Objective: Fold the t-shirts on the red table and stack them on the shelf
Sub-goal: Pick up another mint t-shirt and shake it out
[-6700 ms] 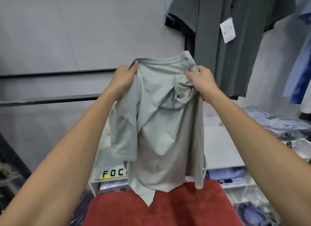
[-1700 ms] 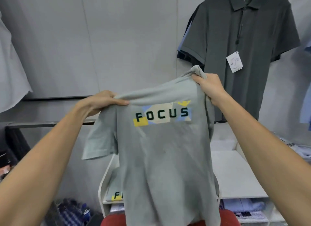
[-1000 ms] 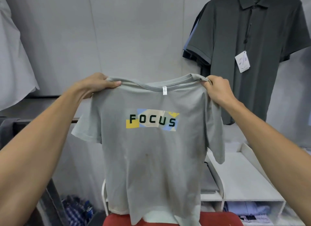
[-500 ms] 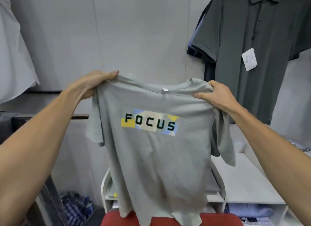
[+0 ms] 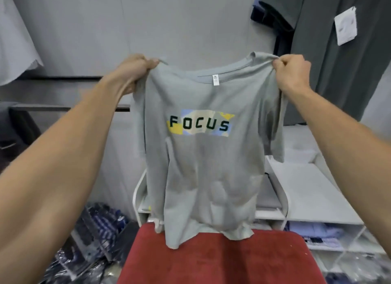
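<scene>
the left hand [image 5: 135, 71] and the right hand [image 5: 291, 71] each pinch a shoulder of the light grey cotton t-shirt with a "focus" print [image 5: 203, 167], holding it spread in the air. its hem hangs just above the red cloth-covered table [image 5: 222, 262], before the white shelf unit [image 5: 313, 190].

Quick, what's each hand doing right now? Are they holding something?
Left hand: closed, gripping one shoulder of the grey FOCUS t-shirt.
Right hand: closed, pinching the shirt's other shoulder.
</scene>
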